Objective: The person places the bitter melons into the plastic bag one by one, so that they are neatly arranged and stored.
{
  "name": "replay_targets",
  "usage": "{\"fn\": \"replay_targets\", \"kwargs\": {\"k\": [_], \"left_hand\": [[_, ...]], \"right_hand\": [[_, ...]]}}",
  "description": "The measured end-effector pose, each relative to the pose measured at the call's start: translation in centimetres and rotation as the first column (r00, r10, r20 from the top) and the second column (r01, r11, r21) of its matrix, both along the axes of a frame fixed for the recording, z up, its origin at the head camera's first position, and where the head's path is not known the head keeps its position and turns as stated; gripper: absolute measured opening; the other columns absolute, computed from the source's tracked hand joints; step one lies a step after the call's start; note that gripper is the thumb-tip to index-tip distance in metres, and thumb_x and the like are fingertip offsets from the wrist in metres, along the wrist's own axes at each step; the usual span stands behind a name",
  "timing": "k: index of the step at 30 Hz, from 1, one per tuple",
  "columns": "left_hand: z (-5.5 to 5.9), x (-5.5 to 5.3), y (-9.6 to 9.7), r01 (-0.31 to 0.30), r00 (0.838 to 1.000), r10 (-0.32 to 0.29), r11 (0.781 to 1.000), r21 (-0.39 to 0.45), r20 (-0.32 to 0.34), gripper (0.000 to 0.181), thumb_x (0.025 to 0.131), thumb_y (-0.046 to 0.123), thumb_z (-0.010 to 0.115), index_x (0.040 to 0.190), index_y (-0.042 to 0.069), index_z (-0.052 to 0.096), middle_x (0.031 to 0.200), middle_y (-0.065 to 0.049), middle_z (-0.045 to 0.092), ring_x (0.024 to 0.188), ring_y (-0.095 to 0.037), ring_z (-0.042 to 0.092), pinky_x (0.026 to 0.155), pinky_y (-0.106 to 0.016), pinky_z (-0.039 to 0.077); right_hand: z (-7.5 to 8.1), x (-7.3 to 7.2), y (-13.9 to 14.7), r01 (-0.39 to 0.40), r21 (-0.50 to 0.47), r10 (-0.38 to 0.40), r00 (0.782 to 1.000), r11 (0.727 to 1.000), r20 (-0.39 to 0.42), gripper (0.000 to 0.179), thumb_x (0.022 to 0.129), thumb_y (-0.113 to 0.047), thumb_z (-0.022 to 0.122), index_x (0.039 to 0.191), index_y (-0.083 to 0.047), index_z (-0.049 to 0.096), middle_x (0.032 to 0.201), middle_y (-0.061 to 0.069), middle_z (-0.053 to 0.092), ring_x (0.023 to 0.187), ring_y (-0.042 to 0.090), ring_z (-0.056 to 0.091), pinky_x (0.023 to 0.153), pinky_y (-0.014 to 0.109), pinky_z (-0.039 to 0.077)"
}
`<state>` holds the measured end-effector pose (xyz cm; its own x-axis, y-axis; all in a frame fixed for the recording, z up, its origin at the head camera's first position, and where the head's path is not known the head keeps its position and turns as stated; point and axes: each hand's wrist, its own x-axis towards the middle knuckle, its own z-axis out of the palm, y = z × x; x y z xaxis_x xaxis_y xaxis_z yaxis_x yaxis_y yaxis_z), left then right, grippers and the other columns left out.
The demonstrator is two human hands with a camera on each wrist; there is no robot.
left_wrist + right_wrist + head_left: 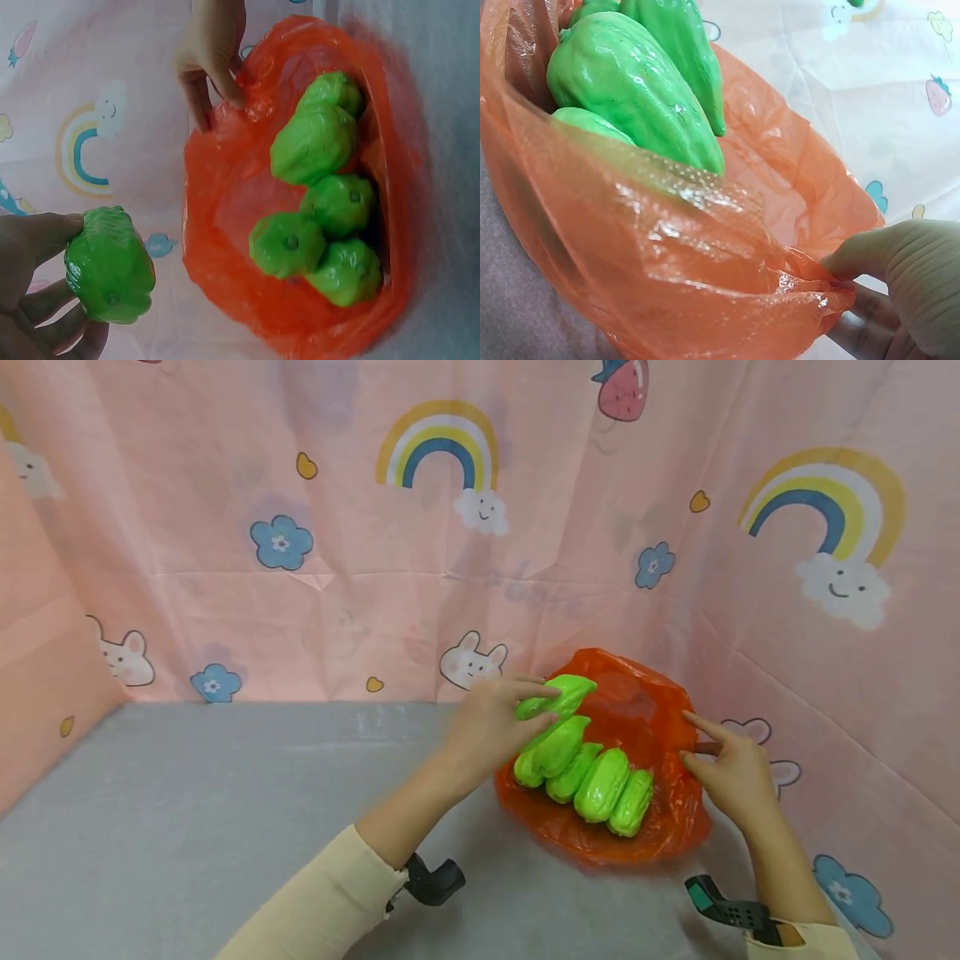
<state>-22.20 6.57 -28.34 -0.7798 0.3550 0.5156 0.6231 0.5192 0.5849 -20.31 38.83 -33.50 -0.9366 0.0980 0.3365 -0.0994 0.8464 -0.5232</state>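
My left hand (pixel 487 720) holds a glossy, lumpy green bitter melon (pixel 110 268) between thumb and fingers, raised at the mouth of a red plastic bag (pixel 626 689). Several more bitter melons (pixel 602 786) lie side by side in the bag, their pointed tips showing in the head view. On the bag's right side, my right hand (pixel 738 772) pinches the gathered rim; the right wrist view shows the thin plastic (pixel 802 289) bunched between thumb and fingers. The bag's front wall partly hides one melon (pixel 592 124) there.
The bag stands on a grey tabletop (pixel 225 827), toward its right back corner. A pink printed cloth (pixel 360 627) hangs behind the table and along both sides, close to the bag's right. Each wrist carries a black strap mount (pixel 435 881).
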Motion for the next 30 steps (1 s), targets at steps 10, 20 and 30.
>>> {"fn": "replay_targets", "kwargs": {"k": [10, 20, 30], "left_hand": [[-1.0, -0.5, 3.2, -0.009, 0.999, 0.010, 0.999, -0.034, 0.032, 0.029, 0.091, 0.026, 0.077, 0.120, 0.021, 0.076, 0.122, 0.004, 0.075, 0.117, -0.011, 0.068, 0.090, -0.022, 0.057], [-2.4, -0.9, 6.1, -0.013, 0.994, 0.015, 1.000, -0.022, 0.106, 0.028, 0.091, 0.026, 0.077, 0.118, 0.020, 0.077, 0.118, 0.004, 0.076, 0.091, -0.010, 0.069, 0.059, -0.015, 0.047], [-3.7, -1.1, 8.4, -0.019, 0.985, 0.028, 0.998, -0.057, 0.168, 0.027, 0.092, 0.032, 0.075, 0.118, 0.026, 0.077, 0.110, 0.006, 0.078, 0.060, -0.005, 0.048, 0.045, -0.018, 0.034]], "right_hand": [[0.1, 0.2, -0.2, 0.002, -0.012, -0.002, 1.000, 1.000, -0.024, 0.055, 0.093, -0.007, 0.067, 0.145, -0.001, 0.052, 0.127, 0.035, 0.062, 0.107, 0.054, 0.065, 0.074, 0.051, 0.062], [0.1, 0.2, 0.0, 0.012, -0.003, -0.012, 0.999, 1.000, -0.030, 0.054, 0.093, -0.008, 0.067, 0.145, -0.002, 0.053, 0.125, 0.035, 0.064, 0.106, 0.053, 0.066, 0.074, 0.052, 0.062], [0.0, 0.1, 0.2, 0.003, -0.006, -0.003, 0.999, 1.000, -0.032, 0.055, 0.092, -0.007, 0.067, 0.145, -0.001, 0.053, 0.125, 0.035, 0.063, 0.106, 0.053, 0.066, 0.072, 0.050, 0.062]]}}
